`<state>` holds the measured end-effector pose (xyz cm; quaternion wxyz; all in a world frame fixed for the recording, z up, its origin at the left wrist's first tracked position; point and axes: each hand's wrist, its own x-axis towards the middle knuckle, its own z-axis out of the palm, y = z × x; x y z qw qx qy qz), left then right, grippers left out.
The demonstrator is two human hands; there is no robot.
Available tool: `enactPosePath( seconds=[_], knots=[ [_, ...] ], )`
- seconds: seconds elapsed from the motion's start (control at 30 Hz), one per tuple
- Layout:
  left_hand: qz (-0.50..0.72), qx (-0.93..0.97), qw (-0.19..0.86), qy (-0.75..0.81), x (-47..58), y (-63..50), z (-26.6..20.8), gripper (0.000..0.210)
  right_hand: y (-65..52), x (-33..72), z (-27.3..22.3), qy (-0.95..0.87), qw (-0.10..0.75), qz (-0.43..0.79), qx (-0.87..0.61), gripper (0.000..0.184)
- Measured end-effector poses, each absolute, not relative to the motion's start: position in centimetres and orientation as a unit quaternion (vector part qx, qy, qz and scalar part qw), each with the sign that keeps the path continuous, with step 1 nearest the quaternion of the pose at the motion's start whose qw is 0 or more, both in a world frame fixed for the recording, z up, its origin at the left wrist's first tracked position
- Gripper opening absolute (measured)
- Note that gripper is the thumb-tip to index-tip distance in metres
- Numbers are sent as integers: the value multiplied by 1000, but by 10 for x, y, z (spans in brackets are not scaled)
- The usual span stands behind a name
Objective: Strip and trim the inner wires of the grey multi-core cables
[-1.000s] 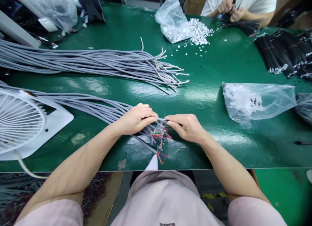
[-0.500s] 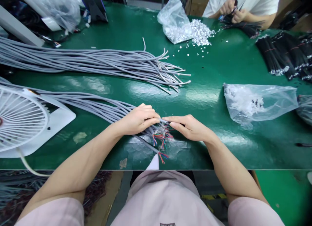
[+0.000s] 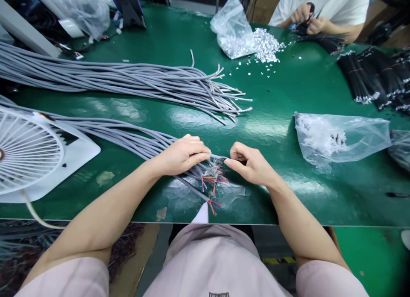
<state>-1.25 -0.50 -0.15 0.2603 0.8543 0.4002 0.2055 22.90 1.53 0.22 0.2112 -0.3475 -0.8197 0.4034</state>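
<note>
Your left hand (image 3: 187, 156) pinches a slim, round grey cable (image 3: 218, 156) between thumb and fingers, its end lying just above a spray of thin red, blue and green wires (image 3: 214, 179) at the tip of the nearer grey cable bundle (image 3: 128, 132). Your right hand (image 3: 251, 162), its forefinger straight half a second ago, is now curled and drawn slightly to the right, leaving more of the cable showing between your hands. Its thumb sits at the cable's end; whether it grips there cannot be told. The shift suggests that work on this one end is still under way, with your left hand as the anchor.

The green table's front edge (image 3: 250, 224) runs just in front of your body, near the coloured wires. To your right, green surface stretches toward a clear plastic bag of white pieces (image 3: 326, 134), probably your easiest room for a sideways pull. The white slatted fan (image 3: 28, 154) bounds your left; beyond your hands lies the farther grey cable bundle (image 3: 112, 77).
</note>
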Motion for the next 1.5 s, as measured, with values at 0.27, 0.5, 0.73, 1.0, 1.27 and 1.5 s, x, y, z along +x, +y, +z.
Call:
enactPosePath(
  seconds=[0.27, 0.5, 0.73, 1.0, 1.27, 1.5],
  knots=[
    [219, 858, 263, 382, -13, -5, -1, 31, 17, 231, 1, -823, 188, 424, -328, 16],
    [221, 852, 269, 392, -14, -5, 0, 35, 16, 232, 7, -834, 175, 431, -298, 33],
    [231, 855, 236, 399, -11, -5, -3, 30, 12, 232, 2, -857, 186, 352, -327, 34],
    [220, 855, 237, 405, -10, -5, -4, 31, 11, 235, 6, -880, 162, 307, -325, 36],
    [232, 864, 211, 395, -10, -6, -6, 29, 10, 230, 5, -876, 157, 297, -346, 34],
    [227, 866, 196, 400, -9, -5, -8, 29, 10, 226, 5, -871, 142, 288, -371, 34]
  ],
)
